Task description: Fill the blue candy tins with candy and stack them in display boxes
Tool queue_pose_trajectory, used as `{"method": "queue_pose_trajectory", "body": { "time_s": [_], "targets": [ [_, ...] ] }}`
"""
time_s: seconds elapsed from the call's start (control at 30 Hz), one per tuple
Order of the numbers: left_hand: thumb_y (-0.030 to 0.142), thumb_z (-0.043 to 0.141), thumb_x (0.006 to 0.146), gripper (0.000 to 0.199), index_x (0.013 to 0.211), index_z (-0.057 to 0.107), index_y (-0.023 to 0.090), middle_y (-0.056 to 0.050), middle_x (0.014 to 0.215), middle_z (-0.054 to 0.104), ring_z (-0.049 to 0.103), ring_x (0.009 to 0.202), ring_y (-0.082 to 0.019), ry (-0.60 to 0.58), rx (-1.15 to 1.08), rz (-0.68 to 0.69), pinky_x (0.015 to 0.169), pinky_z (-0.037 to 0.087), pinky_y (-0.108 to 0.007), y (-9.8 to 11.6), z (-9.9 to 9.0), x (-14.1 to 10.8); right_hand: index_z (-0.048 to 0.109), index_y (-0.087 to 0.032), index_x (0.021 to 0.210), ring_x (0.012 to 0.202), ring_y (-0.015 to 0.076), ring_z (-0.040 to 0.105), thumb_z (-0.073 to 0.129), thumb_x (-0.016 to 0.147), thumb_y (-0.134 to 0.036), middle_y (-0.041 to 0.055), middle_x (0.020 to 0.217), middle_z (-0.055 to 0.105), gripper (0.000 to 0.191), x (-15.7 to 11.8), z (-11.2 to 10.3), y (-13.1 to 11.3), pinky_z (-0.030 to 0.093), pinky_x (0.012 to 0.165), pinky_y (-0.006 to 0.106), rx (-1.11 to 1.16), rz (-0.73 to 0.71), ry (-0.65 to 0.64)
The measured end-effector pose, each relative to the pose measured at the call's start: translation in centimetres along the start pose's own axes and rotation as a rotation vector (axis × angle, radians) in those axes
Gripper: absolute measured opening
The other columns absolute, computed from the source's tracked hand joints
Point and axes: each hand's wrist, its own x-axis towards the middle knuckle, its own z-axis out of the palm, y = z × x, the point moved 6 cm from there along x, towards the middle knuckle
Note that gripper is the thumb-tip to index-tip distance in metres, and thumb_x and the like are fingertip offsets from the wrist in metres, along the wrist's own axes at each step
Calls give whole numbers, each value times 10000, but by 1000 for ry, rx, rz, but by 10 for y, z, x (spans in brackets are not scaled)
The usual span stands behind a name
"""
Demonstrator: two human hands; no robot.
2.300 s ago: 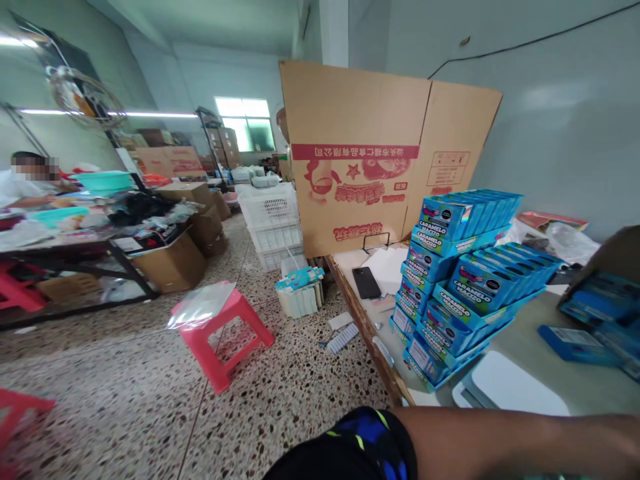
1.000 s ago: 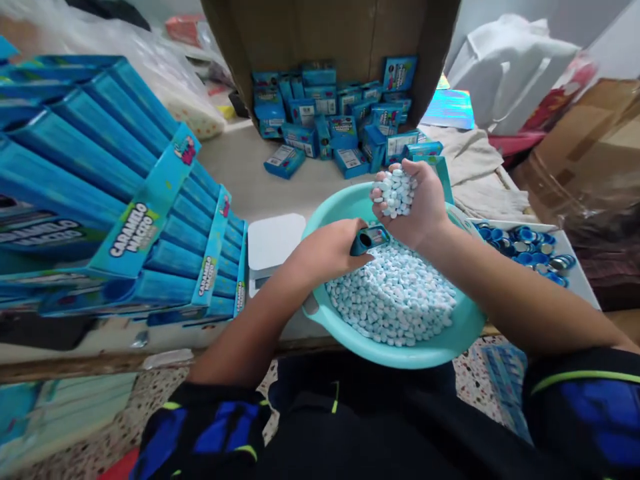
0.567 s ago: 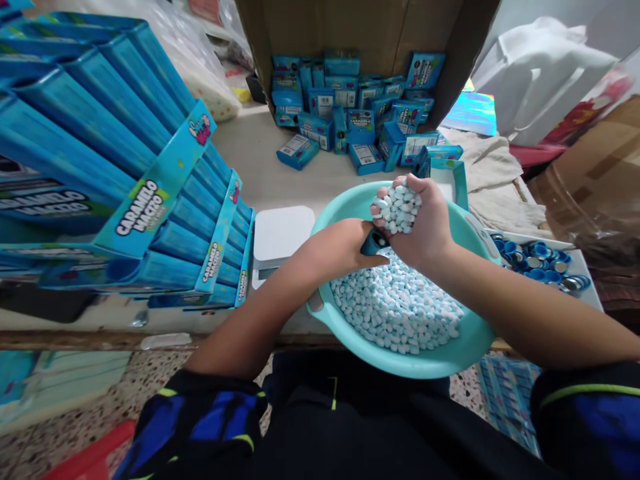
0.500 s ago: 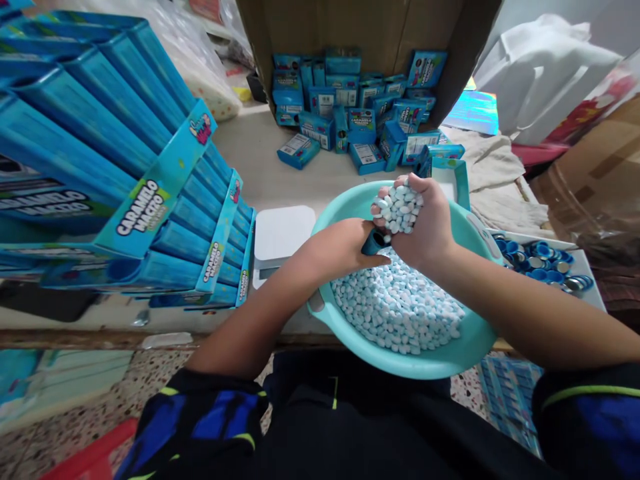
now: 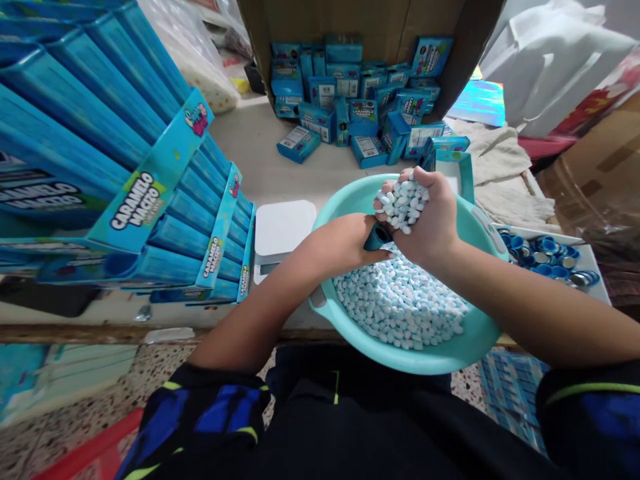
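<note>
A turquoise basin (image 5: 345,323) holds a heap of small white and pale blue candies (image 5: 400,303). Over its back left part, my left hand (image 5: 363,240) is wrapped round a dark blue tube (image 5: 377,237), whose open end faces my other palm. My right hand (image 5: 430,210) is cupped, palm up, around a pile of candies (image 5: 404,200). The two hands meet at the tube's mouth. How full the tube is cannot be seen.
Stacked blue candy displays (image 5: 150,193) rise on the left beside a white scale (image 5: 285,230). Blue packets (image 5: 363,120) lie in and before a cardboard box (image 5: 340,20) at the back. A tray of blue caps (image 5: 545,257) sits at the right; a white bag (image 5: 550,60) stands behind.
The view has shifted slightly. The candies in my right palm have moved a little, and the tube's mouth is now turned more into view. Both hands keep their hold.
</note>
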Motion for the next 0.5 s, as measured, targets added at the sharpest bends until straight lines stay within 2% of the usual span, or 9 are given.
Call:
{"method": "queue_pose_trajectory", "body": {
  "time_s": [0.27,0.5],
  "targets": [
    [504,618,876,461,1200,612,177,-123,1162,704,664,1024,-303,-26,-18,15,811,491,-386,2,-2,-3,501,-262,820,778,217,599,637,763,-546,19,756,528,320,-1,-3,2,438,577,335,66,18,33],
    [283,599,755,419,1161,651,198,-108,1123,699,655,1033,-287,-104,-103,80,877,508,-394,4,-8,-7,461,-252,805,695,175,573,650,754,-467,-1,761,532,291,1,-4,0,411,546,306,166,53,28]
  ]
}}
